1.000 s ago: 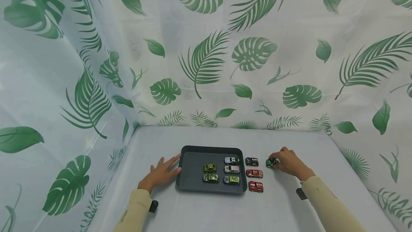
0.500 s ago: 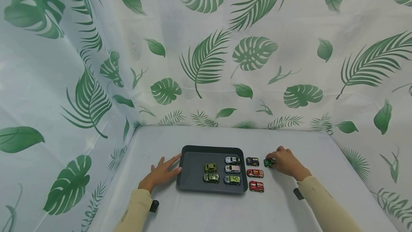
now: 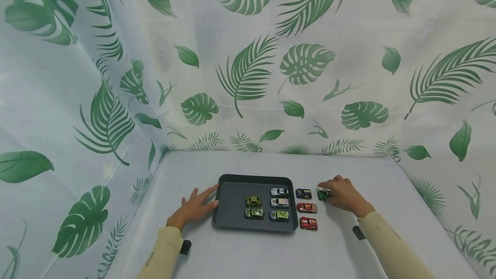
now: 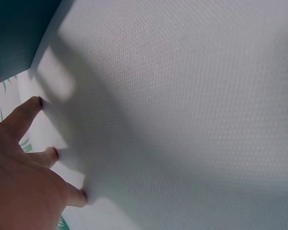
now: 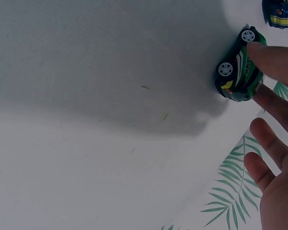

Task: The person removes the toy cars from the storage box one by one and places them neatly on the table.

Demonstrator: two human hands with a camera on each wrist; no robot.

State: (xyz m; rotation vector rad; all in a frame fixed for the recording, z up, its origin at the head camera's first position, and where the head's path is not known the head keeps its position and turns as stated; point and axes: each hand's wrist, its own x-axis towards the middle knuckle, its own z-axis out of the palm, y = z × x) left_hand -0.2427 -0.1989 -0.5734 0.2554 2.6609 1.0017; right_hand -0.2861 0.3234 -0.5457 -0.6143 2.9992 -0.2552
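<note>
Someone's left hand (image 3: pixel 193 208) spread at the tray (image 3: pixel 231 206), right hand (image 3: pixel 345 195) pinching a green car (image 3: pixel 323 195) right of it, five cars (image 3: pixel 253 202) inside, three more cars (image 3: pixel 307 208) just right

Toy car (image 5: pixel 241 72) — green and black

Head view faces forward and down; closer wrist views share its table (image 3: pixel 248 255).

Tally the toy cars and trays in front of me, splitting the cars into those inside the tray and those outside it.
Toy cars inside the dark grey tray: 5
Toy cars outside the dark grey tray: 4
Trays: 1
Total: 10
</note>
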